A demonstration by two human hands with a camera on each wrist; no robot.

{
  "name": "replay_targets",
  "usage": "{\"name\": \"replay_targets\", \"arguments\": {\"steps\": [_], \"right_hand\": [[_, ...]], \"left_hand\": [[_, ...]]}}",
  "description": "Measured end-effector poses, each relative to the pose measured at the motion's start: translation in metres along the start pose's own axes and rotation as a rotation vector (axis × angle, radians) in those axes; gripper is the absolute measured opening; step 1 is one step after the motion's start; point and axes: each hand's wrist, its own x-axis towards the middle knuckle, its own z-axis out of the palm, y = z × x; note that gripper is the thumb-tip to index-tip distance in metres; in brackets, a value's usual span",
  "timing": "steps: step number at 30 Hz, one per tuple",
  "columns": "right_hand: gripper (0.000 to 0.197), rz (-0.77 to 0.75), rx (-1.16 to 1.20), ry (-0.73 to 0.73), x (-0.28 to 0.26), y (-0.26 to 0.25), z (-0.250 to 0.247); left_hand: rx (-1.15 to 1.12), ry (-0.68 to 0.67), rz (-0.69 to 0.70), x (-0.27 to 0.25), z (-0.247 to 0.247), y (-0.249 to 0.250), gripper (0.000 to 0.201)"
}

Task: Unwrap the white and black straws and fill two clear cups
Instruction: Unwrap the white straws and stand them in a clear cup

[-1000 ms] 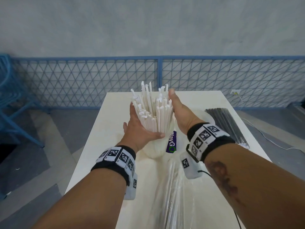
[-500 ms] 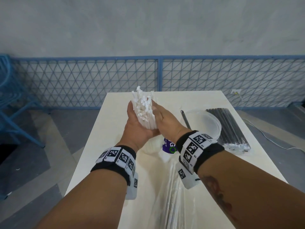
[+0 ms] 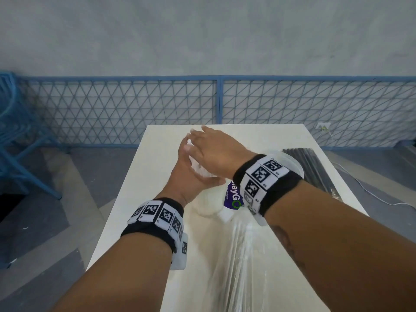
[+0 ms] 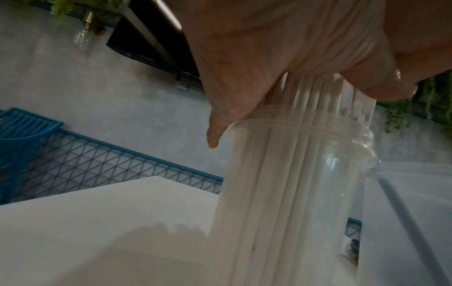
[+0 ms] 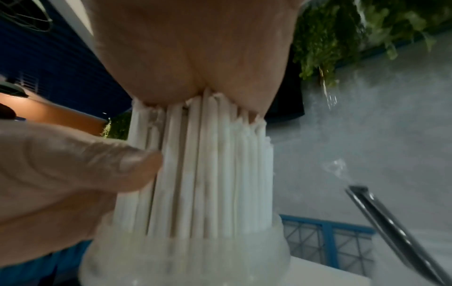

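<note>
A bundle of white straws (image 3: 198,169) stands in a clear cup (image 3: 208,204) at mid-table. My left hand (image 3: 191,164) wraps round the bundle's left side above the rim. My right hand (image 3: 213,147) lies flat across the straw tops, with its palm pressing down on the white straws (image 5: 203,164). In the left wrist view the straws (image 4: 281,193) fill the clear cup (image 4: 342,174) down to its base. A second clear cup (image 3: 292,162) stands behind my right wrist, beside a wrapped pack of black straws (image 3: 315,170).
An empty clear wrapper (image 3: 236,255) lies on the white table (image 3: 139,199) toward me, with a purple label (image 3: 233,197) at its far end. A single dark straw (image 5: 396,226) leans at the right. A blue mesh fence (image 3: 112,109) runs behind the table.
The straws fanned out between my hands have been gathered and pushed down into the cup. My right hand turned from the bundle's side to lie flat on its top.
</note>
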Motion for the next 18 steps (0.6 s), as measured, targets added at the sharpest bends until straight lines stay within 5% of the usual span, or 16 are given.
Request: {"name": "replay_targets", "arguments": {"steps": [2, 5, 8, 9, 10, 11, 13, 16, 18], "right_hand": [[0.063, -0.009, -0.001, -0.018, 0.003, 0.001, -0.001], [0.061, -0.083, -0.004, 0.151, 0.006, 0.000, -0.008], [0.063, -0.078, -0.029, 0.106, 0.002, -0.010, 0.003], [0.064, -0.068, -0.028, 0.048, 0.001, -0.013, 0.009], [0.064, -0.072, 0.022, 0.007, 0.001, -0.015, 0.011], [0.061, -0.075, 0.149, 0.000, 0.001, -0.016, 0.009], [0.055, -0.037, 0.487, 0.125, -0.001, -0.014, -0.001], [0.053, 0.130, 0.641, 0.359, 0.000, 0.003, -0.015], [0.059, 0.255, 0.572, 0.229, 0.004, 0.014, -0.010]], "left_hand": [[-0.076, 0.031, 0.019, 0.001, 0.003, -0.007, 0.135], [-0.009, 0.077, 0.078, -0.004, 0.006, -0.005, 0.112], [-0.061, 0.149, 0.149, -0.006, 0.014, 0.011, 0.032], [-0.130, 0.213, 0.081, -0.008, 0.010, 0.020, 0.027], [0.002, 0.182, 0.090, -0.009, 0.006, 0.020, 0.035], [0.143, 0.159, 0.063, -0.012, 0.008, 0.016, 0.063], [0.078, 0.178, -0.071, -0.010, 0.012, -0.004, 0.121], [-0.060, 0.166, -0.092, -0.013, 0.011, -0.001, 0.135], [-0.072, 0.189, -0.057, -0.012, 0.010, -0.004, 0.131]]}}
